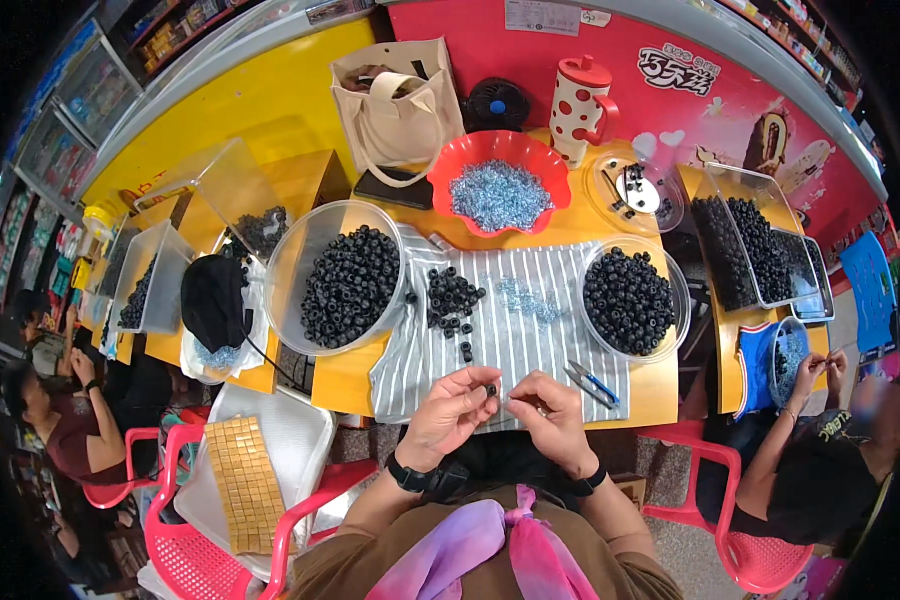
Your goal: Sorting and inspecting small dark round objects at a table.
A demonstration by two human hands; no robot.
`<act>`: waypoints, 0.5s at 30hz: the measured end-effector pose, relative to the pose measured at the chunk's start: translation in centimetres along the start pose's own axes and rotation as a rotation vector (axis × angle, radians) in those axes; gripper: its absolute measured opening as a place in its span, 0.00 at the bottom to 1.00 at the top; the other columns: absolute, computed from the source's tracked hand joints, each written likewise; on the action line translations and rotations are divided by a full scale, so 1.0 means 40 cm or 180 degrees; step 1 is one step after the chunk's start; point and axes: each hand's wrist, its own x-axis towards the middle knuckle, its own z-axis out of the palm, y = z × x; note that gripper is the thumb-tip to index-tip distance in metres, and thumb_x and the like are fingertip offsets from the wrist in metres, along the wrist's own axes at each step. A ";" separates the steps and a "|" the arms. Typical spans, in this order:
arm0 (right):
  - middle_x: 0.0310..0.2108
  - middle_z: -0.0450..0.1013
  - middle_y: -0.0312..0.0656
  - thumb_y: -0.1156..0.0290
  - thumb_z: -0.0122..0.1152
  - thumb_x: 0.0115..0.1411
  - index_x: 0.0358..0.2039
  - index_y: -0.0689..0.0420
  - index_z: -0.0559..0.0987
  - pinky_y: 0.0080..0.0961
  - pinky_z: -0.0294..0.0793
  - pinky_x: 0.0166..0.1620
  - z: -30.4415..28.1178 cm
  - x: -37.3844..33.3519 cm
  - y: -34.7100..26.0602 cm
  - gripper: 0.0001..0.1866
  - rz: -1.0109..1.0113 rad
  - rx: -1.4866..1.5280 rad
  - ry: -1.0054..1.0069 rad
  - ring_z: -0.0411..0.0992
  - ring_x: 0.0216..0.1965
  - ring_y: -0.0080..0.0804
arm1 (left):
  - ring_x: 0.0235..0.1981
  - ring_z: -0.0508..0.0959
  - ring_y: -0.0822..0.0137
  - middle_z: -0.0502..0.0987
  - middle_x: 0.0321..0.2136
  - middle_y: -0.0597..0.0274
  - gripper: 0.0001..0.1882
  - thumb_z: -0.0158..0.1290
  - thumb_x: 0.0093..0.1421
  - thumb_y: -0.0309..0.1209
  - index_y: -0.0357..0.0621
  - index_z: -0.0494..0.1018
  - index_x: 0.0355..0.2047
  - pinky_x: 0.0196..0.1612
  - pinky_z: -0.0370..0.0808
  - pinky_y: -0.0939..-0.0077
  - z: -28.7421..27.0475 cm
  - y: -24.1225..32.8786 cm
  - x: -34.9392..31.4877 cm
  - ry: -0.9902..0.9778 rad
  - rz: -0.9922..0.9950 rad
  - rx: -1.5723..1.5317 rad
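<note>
My left hand [453, 408] pinches a small black bead [491, 390] between thumb and fingers, above the near edge of a grey striped cloth [390, 372]. Close beside it, my right hand [552, 412] is closed in a pinch; what it holds is too small to make out. On the cloth lie a loose pile of black beads [452, 297] and a scatter of pale blue beads [530, 300]. Snips with blue handles [596, 385] rest to the right of my hands. Black beads fill a large clear bowl [280, 290] at left and a smaller round tub [682, 318] at right.
At the back stand a red scalloped bowl [448, 165] of pale blue beads, a beige tote bag [410, 130], a small black fan [497, 103] and a red-dotted cup [573, 115]. Clear bins [770, 240] flank the table. Other people sit at both sides.
</note>
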 end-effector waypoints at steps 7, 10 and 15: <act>0.25 0.71 0.40 0.84 0.59 0.52 0.29 0.64 0.76 0.19 0.69 0.28 0.014 0.003 -0.029 0.03 -0.0274 0.0143 0.0316 0.70 0.25 0.23 | 0.30 0.77 0.73 0.77 0.32 0.60 0.12 0.52 0.62 0.24 0.34 0.72 0.46 0.34 0.75 0.85 -0.014 -0.010 0.006 -0.0086 -0.0236 -0.0095; 0.24 0.72 0.41 0.85 0.59 0.51 0.28 0.64 0.76 0.21 0.69 0.27 0.019 0.007 -0.029 0.04 -0.0556 -0.0081 0.0336 0.71 0.25 0.27 | 0.29 0.78 0.73 0.78 0.32 0.60 0.11 0.51 0.62 0.23 0.34 0.72 0.45 0.33 0.75 0.85 -0.017 -0.025 0.006 -0.0157 -0.0175 -0.0107; 0.22 0.71 0.41 0.86 0.63 0.46 0.26 0.64 0.76 0.20 0.68 0.24 0.000 0.003 -0.009 0.07 -0.0684 -0.0533 0.0034 0.70 0.21 0.26 | 0.28 0.78 0.73 0.78 0.31 0.59 0.10 0.52 0.61 0.23 0.34 0.74 0.43 0.31 0.75 0.85 -0.021 -0.033 0.004 -0.0236 -0.0125 0.0264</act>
